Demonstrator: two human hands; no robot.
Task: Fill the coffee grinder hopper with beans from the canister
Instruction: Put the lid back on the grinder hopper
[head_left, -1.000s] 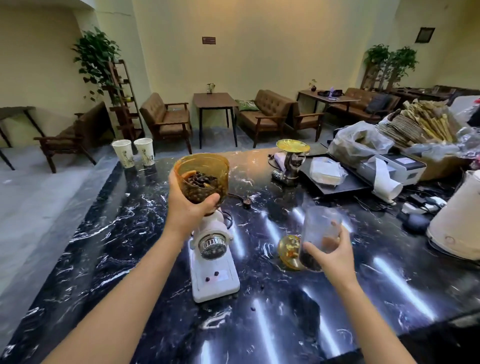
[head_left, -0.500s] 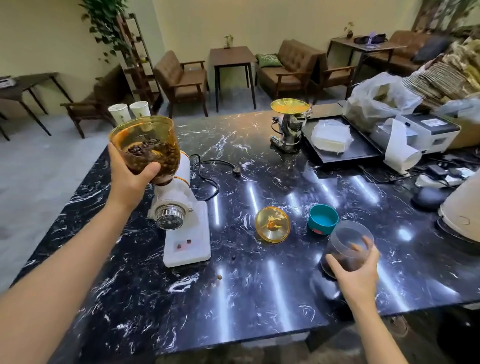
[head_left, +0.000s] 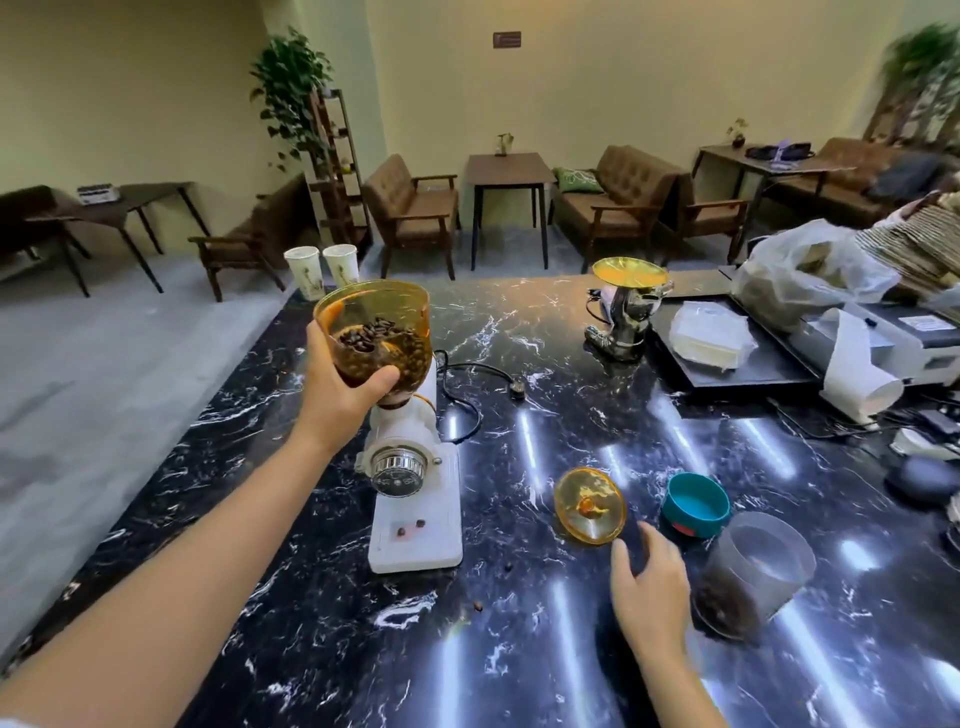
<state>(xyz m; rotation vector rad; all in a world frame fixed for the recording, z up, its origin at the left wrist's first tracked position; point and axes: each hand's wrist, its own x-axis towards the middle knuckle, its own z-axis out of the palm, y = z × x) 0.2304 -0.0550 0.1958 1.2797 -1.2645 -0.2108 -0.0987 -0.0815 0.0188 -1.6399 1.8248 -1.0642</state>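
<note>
A white coffee grinder stands on the black marble counter. Its amber hopper holds a layer of dark beans, and my left hand is wrapped around the hopper's left side. The clear plastic canister rests on the counter at the right with some beans in its bottom. My right hand hovers just left of the canister, fingers spread, holding nothing. The amber hopper lid lies on the counter beyond that hand, with the teal canister lid beside it.
Several loose beans lie on the counter and the grinder's base. The grinder's black cord and plug trail behind it. A second grinder, a black tray, a receipt printer and bags crowd the far right. Two paper cups stand at the far left corner.
My right hand set the canister down on the counter and let go of it, then shifted left. My left hand kept its hold on the hopper. The view lifted up again.
</note>
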